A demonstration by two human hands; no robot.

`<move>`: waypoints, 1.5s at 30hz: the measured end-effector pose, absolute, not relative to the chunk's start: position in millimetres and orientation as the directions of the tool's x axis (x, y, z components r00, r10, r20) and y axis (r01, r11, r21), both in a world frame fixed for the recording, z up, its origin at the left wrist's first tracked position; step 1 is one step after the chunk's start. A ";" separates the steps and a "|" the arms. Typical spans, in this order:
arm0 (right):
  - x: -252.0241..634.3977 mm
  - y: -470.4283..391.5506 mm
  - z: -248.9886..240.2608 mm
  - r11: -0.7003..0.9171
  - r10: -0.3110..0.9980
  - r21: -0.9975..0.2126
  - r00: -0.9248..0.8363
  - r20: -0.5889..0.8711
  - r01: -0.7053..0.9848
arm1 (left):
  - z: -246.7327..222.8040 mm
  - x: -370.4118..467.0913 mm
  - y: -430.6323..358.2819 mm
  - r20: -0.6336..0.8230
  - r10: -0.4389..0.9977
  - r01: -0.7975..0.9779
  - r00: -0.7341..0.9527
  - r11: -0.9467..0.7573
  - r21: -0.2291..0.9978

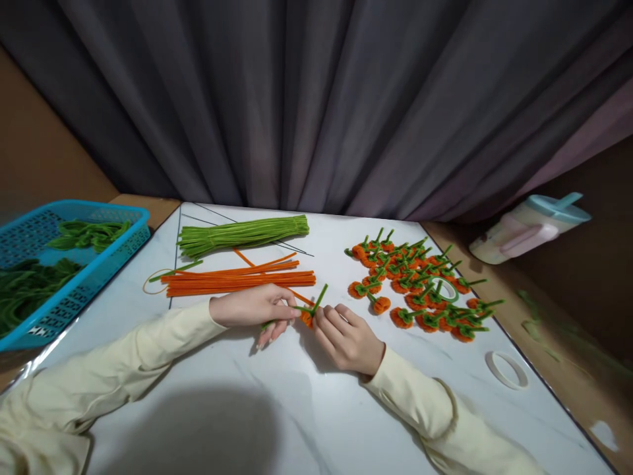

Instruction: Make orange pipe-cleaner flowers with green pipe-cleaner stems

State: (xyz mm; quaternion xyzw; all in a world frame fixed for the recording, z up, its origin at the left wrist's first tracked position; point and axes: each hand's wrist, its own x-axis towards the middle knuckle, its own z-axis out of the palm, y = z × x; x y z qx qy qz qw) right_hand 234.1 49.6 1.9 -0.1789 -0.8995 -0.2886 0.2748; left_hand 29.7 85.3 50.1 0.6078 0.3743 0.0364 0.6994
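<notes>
Head view. Both hands meet over the middle of the counter (306, 409) and hold one small orange piece (306, 319) just above the surface, to the right of the orange bundle's end. The left hand (257, 310) approaches from the left; its grip pinches a green strip (320, 298) at the piece between thumb and forefinger, with the lower fingers extended. The right hand (345, 336) approaches from the right; its grip presses on the right side of the piece, fingers curled. The exact fingertip contact of the right hand is hidden. An orange strip (300, 297) runs from behind the left hand to the piece.

The orange bundle (237, 282) lies directly beyond the left hand, with a few loose strips on its far side. The green bundle (242, 234) lies parallel behind it.

To the right of the hands, a cluster of orange pieces with green stems (401, 317) covers the counter. A small tape roll (455, 293) lies among them; a larger white roll (523, 377) lies nearer, at the right edge. A lidded cup (529, 227) stands beyond that edge. At far left, a blue basket (99, 277) contains green loops (91, 234).
</notes>
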 end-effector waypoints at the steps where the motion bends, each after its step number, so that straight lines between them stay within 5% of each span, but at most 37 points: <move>1: 233.6 49.4 1.7 0.772 0.162 0.420 -0.788 0.594 0.476 | 51.4 31.0 80.9 -0.480 0.530 0.421 0.699 0.238 0.876; 8: 233.6 49.5 0.5 0.783 0.146 0.409 -0.778 0.610 0.468 | 38.0 46.1 40.7 -0.443 0.605 0.462 0.661 0.137 0.876; 13: 239.7 51.4 3.8 0.747 0.155 0.430 -0.762 0.629 0.507 | 17.2 52.5 43.9 -0.502 0.473 0.255 0.724 0.492 0.832; 17: 244.6 54.9 4.5 0.717 0.137 0.467 -0.762 0.632 0.517 | 10.2 42.8 68.9 -0.377 0.371 0.006 0.849 0.706 0.708; 20: 244.4 55.4 4.0 0.731 0.125 0.472 -0.776 0.618 0.493 | 6.6 38.3 78.5 -0.353 0.432 -0.121 0.830 0.757 0.642; 25: 241.7 56.3 3.5 0.774 0.133 0.427 -0.780 0.612 0.467 | 2.7 42.1 72.0 -0.331 0.605 -0.160 0.724 0.615 0.772; 30: 242.8 60.5 3.6 0.828 0.209 0.285 -0.737 0.642 0.483 | 1.9 43.8 69.2 -0.290 0.652 -0.164 0.700 0.543 0.824; 39: 235.9 57.1 5.2 0.848 0.236 0.224 -0.720 0.652 0.481 | -5.3 46.5 62.6 -0.167 0.785 -0.099 0.597 0.279 0.955; 45: 227.4 49.1 9.6 0.788 0.555 -0.178 -0.555 0.619 0.589 | -1.3 47.3 53.3 -0.065 0.849 0.068 0.524 0.035 0.997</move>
